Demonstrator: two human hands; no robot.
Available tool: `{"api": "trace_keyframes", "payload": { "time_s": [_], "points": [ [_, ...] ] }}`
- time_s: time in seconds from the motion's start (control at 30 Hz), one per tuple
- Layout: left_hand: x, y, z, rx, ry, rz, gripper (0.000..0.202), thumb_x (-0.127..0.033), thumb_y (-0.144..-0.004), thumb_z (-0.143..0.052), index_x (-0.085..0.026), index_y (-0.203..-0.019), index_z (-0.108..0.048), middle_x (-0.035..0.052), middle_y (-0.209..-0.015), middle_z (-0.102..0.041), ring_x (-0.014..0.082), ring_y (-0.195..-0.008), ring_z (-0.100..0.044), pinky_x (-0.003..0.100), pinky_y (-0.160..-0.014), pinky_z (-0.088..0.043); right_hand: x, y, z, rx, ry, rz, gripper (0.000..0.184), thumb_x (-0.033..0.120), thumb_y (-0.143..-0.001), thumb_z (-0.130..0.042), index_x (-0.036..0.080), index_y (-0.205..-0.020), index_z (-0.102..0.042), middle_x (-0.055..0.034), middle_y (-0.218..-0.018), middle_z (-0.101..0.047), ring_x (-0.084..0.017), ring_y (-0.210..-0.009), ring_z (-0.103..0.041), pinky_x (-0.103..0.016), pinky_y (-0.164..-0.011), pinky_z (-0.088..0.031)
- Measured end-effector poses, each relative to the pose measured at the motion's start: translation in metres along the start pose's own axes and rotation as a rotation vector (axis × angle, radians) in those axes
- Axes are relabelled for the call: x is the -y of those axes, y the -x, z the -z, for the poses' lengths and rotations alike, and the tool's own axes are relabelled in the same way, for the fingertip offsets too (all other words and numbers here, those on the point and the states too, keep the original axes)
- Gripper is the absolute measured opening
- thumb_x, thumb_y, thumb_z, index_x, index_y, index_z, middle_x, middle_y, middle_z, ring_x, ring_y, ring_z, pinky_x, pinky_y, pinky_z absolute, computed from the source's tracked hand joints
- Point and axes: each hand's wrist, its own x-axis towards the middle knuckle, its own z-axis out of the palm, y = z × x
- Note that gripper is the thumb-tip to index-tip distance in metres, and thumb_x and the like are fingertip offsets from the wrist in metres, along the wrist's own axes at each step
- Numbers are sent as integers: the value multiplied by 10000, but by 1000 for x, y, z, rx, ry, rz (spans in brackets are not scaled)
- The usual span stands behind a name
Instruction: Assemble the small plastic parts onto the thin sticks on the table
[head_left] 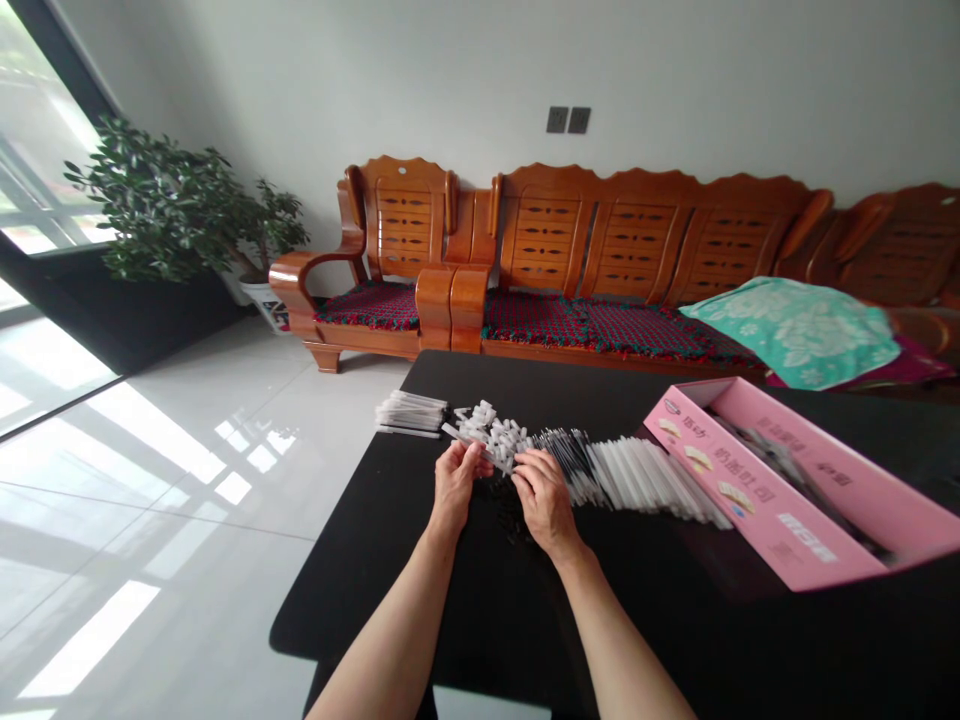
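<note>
My left hand and my right hand meet at the middle of a black table. A thin white plastic tube sticks out of my left hand's fingers. My right hand's fingertips sit against a heap of small white plastic pieces, and I cannot tell whether they pinch anything. Small black parts lie just below my hands. To the right, black-tipped pen refills lie beside a fanned row of white tubes. A bundle of white sticks lies to the left.
An open pink cardboard box holding dark items sits at the table's right. Beyond the table's far edge stands a wooden sofa with red-green cushions and a teal cloth. A potted plant stands by the window, above a glossy tiled floor.
</note>
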Motion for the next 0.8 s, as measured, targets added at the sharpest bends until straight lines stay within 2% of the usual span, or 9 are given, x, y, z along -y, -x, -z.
{"api": "trace_keyframes", "payload": {
  "time_s": [0.1,0.27,0.4,0.47,0.53,0.7,0.8],
  "points": [
    [0,0,0,1,4,7,398,-484,-716,-798,-119,-821,-680,21,-674,-645,132,-577,-618,245,-558,-529,0,0,0,-6,-21,-24,95,137,-906,-564,210,-893,-624,-98,-1058,-690,-273,-1137,-571,-523,-1013,-477],
    [-1,0,0,-4,5,5,407,-494,-711,-799,-119,-815,-679,19,-662,-645,130,-571,-615,245,-559,-527,1,0,2,2,-11,-49,96,194,-905,-600,205,-989,-644,-114,-1102,-681,-289,-1160,-558,-543,-1009,-478],
    [-2,1,-1,-6,1,5,415,-497,-702,-805,-118,-811,-678,18,-662,-643,128,-572,-609,243,-553,-525,1,0,1,16,-17,-26,105,151,-924,-548,207,-915,-636,-101,-1049,-696,-275,-1127,-573,-540,-1014,-473],
    [-2,1,-1,-4,-5,3,415,-499,-707,-801,-117,-810,-677,19,-662,-642,130,-575,-609,246,-554,-528,2,0,1,3,-17,-49,41,167,-896,-602,204,-898,-620,-109,-1066,-688,-286,-1149,-561,-538,-1004,-480],
    [-3,1,-1,-3,-7,4,417,-501,-711,-797,-116,-813,-676,20,-661,-641,130,-574,-609,248,-554,-530,1,0,2,-3,-8,-66,59,204,-875,-648,199,-928,-624,-118,-1095,-679,-298,-1172,-547,-542,-1002,-481],
    [-3,1,-1,5,-5,2,410,-492,-712,-801,-114,-816,-679,20,-665,-636,127,-576,-603,244,-552,-530,2,-1,3,9,-26,-28,99,160,-930,-549,208,-908,-634,-101,-1064,-693,-275,-1160,-558,-531,-1012,-475],
    [-3,1,-1,10,-7,1,405,-491,-719,-796,-116,-821,-681,17,-665,-635,125,-572,-600,245,-552,-530,3,-1,3,1,-34,-65,43,169,-885,-622,211,-888,-614,-104,-1076,-685,-289,-1170,-554,-530,-996,-487]
  ]
}}
